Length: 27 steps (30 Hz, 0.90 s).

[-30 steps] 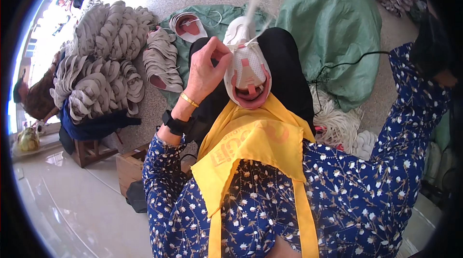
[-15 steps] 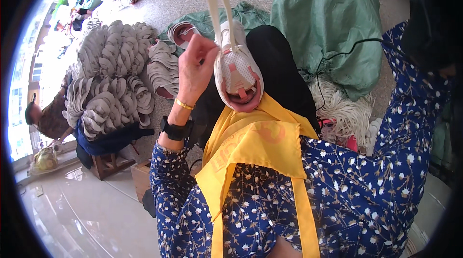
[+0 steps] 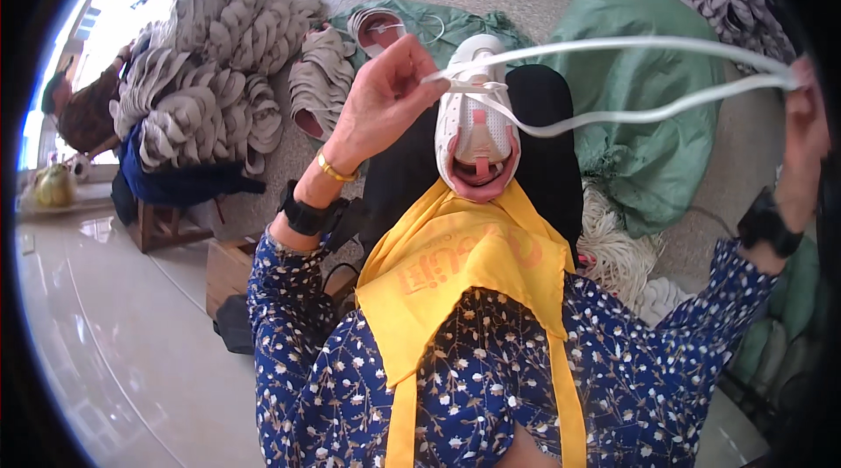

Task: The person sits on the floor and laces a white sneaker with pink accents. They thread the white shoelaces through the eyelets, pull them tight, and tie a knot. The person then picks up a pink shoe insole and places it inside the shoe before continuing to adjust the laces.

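A white and pink sneaker (image 3: 464, 122) rests on my lap with its opening toward me. White shoelace (image 3: 648, 118) passes through its upper eyelets, and two long strands stretch out to the right. Beside the sneaker's left edge, my left hand (image 3: 381, 105) pinches the lace close to the eyelets. Far to the right, at the picture's rim, my right hand (image 3: 804, 122) is closed around the strands' far end; it is a little blurred. The yellow apron (image 3: 473, 249) lies under the sneaker's heel.
Stacks of grey shoe uppers (image 3: 210, 109) stand at the left by a wooden stool (image 3: 162, 227). A loose upper (image 3: 381, 30) lies ahead on green sheeting. Near my right knee are a green sack (image 3: 631, 153) and a bundle of white laces (image 3: 613, 245).
The lace strands ran upward before and now stretch to the right. My right hand, formerly out of sight, has come into view holding them. My left hand stays by the eyelets.
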Tool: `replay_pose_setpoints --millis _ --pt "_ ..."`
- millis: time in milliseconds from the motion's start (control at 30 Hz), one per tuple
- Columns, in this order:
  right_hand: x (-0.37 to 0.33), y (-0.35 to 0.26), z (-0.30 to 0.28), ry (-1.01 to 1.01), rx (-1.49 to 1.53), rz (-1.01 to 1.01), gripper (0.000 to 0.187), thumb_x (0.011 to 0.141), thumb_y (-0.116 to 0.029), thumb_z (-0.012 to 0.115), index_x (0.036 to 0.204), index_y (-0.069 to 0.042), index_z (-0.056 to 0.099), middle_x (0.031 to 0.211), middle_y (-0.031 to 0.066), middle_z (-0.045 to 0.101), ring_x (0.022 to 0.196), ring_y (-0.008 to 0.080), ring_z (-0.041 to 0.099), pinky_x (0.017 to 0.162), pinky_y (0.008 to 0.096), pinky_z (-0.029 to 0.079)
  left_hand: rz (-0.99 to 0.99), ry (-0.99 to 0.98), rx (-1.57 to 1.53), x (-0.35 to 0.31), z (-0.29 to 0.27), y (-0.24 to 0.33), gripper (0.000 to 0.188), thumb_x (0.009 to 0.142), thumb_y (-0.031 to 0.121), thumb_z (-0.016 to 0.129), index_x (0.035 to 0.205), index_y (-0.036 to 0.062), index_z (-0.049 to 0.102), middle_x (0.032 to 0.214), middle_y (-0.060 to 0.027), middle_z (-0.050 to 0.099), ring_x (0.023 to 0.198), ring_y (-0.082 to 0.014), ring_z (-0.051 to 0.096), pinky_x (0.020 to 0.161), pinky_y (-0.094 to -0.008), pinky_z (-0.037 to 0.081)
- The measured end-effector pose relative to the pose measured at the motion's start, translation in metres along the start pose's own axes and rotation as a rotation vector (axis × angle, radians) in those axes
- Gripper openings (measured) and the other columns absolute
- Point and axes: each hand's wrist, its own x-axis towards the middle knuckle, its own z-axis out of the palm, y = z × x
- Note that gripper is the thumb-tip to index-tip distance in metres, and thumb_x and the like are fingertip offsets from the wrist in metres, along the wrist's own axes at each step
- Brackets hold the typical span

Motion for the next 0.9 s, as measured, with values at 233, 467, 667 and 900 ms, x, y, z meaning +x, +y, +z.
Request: replay_pose_setpoints --millis 233,467,667,900 --pt "-0.117 0.092 0.13 -0.286 -0.398 0.449 0.017 0.099 -0.014 0.071 0.114 -0.006 0.073 0.102 -0.0005 0.071 0.071 0.0025 0.062 0.056 0.0208 0.055 -0.163 0.271 -0.137 -0.068 -0.026 -0.003 0.013 0.099 0.008 0.068 0.098 0.0069 0.054 0.08 0.0046 0.057 0.07 -0.0019 0.048 0.059 -0.0199 0.037" --pt "-0.153 0.114 0.239 -0.449 -0.388 0.143 0.022 0.092 -0.012 0.077 0.107 0.001 0.069 0.086 0.0132 0.075 0.058 0.0197 0.067 0.056 0.0317 0.053 -0.307 0.5 -0.241 -0.129 -0.086 -0.041 0.015 0.098 0.012 0.068 0.095 0.0104 0.054 0.072 0.0073 0.047 0.063 -0.0015 0.041 0.055 -0.0215 0.027" --pt "-0.124 0.128 0.263 -0.43 -0.375 0.065 0.02 0.091 -0.013 0.077 0.103 0.001 0.069 0.084 0.0151 0.073 0.063 0.0243 0.07 0.059 0.0364 0.054 -0.36 0.666 0.99 -0.159 -0.11 -0.074 0.025 0.098 0.022 0.07 0.092 0.0034 0.054 0.067 -0.0026 0.05 0.062 -0.0107 0.054 0.056 -0.0304 0.042" --pt "-0.118 0.142 0.274 -0.458 -0.441 -0.057 0.008 0.088 -0.007 0.072 0.091 0.001 0.072 0.086 0.0195 0.072 0.076 0.0372 0.071 0.07 0.043 0.056 -0.126 0.414 0.467 -0.067 -0.028 -0.027 0.015 0.091 0.006 0.073 0.094 0.0008 0.059 0.076 -0.0103 0.062 0.067 -0.0201 0.063 0.061 -0.0342 0.05"
